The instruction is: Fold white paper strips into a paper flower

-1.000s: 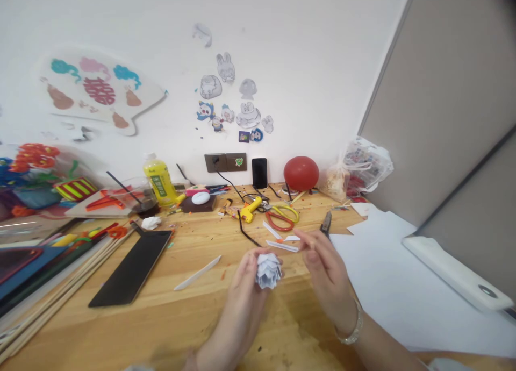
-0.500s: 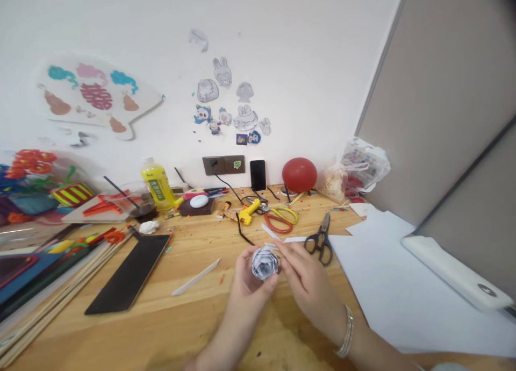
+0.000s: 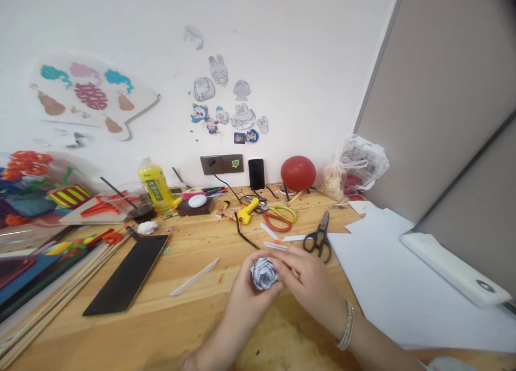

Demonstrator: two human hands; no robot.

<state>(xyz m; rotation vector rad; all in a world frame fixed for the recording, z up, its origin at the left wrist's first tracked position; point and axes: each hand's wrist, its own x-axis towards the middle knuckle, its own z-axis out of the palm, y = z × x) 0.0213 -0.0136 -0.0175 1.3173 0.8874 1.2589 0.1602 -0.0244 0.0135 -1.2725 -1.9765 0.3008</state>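
A pale grey-white paper flower (image 3: pixel 264 274) with layered, rolled petals faces up toward me above the wooden table. My left hand (image 3: pixel 246 287) is wrapped round its left and lower side, the thumb along its front edge. On the other side, my right hand (image 3: pixel 308 277) has its fingers closed at the flower's upper right rim, thumb and forefinger against the outer petals. A bracelet circles the right wrist. Just beyond the fingers lie white paper strips (image 3: pixel 275 245). Another paper strip (image 3: pixel 194 277) rests left of my hands. The flower's underside is hidden in the left palm.
Black-handled scissors (image 3: pixel 318 239) lie right of my hands, beside white paper sheets (image 3: pixel 387 285). A yellow glue gun (image 3: pixel 248 212) and red-and-yellow-handled scissors (image 3: pixel 278 222) are farther back. A dark tablet-like slab (image 3: pixel 127 277), wooden sticks (image 3: pixel 60 295) and a drink bottle (image 3: pixel 156 185) stand or lie leftward.
Both hands and the flower have come slightly lower and nearer. My right fingers have moved from above the strips to curl over the flower's upper right edge. The view has shifted slightly.
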